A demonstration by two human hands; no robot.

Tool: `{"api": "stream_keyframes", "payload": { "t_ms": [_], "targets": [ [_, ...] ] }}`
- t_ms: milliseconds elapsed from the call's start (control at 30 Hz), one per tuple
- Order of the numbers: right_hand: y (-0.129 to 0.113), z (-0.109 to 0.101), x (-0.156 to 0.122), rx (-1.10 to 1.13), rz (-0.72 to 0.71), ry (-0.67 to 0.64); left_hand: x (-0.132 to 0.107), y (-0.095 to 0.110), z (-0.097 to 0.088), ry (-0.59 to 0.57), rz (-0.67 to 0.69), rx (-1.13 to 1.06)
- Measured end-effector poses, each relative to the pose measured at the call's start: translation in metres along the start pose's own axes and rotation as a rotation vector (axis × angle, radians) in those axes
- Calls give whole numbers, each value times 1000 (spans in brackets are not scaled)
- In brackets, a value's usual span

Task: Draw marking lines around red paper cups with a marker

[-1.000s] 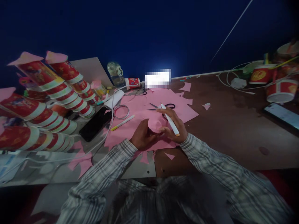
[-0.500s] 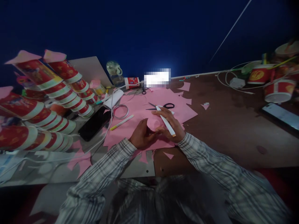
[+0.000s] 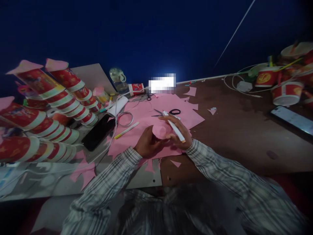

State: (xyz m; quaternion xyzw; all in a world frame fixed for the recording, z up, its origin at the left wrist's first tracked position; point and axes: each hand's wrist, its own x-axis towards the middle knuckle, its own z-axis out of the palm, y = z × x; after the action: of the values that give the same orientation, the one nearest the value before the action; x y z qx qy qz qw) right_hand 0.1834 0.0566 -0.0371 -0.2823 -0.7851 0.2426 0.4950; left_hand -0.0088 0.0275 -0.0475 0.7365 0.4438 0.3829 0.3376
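My left hand (image 3: 147, 143) is closed around the left edge of a small rounded pink paper piece (image 3: 159, 131). My right hand (image 3: 181, 133) grips a white marker (image 3: 175, 128) that lies slantwise across it, its orange end toward me. The right fingertips also touch the pink piece. Both hands are over pink paper sheets (image 3: 139, 111). Just beyond them lie scissors (image 3: 175, 111) with black handles, blades apart. Left of the hands are a white marker with a yellow end (image 3: 126, 130) and a thin ring like a tape roll (image 3: 125, 119).
Stacked red paper cups (image 3: 55, 88), some topped with pink cones, fill the left side. A black phone (image 3: 97, 132) and a white cable (image 3: 113, 133) lie nearby. A bottle (image 3: 118, 80) stands behind. At right are cups (image 3: 286, 93), a charger (image 3: 244, 86) and another phone (image 3: 292, 119).
My head view has shifted slightly. The pink piece is tilted a little, showing more of its rounded face. Both hands keep nearly the same place and hold.
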Motion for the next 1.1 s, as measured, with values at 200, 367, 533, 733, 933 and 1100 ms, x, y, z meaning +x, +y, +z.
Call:
{"api": "stream_keyframes", "payload": {
  "t_ms": [200, 367, 533, 733, 933, 1100],
  "targets": [
    [-2, -9, 5, 109, 28, 2, -2, -9, -4, 37, 49, 67],
    [1, -6, 4, 56, 59, -65, 0, -5, -5, 27, 34, 3],
    [2, -1, 2, 78, 76, -34, 1, -1, -3, 28, 44, -69],
    [1, -3, 1, 87, 32, 94, 4, 6, -6, -11, 73, -78],
    [6, 1, -3, 95, 125, 293, 0, -2, -5, 52, 45, -18],
    [3, 0, -2, 54, 63, 298, -1, -5, -5, 29, 25, -25]
  ]
}}
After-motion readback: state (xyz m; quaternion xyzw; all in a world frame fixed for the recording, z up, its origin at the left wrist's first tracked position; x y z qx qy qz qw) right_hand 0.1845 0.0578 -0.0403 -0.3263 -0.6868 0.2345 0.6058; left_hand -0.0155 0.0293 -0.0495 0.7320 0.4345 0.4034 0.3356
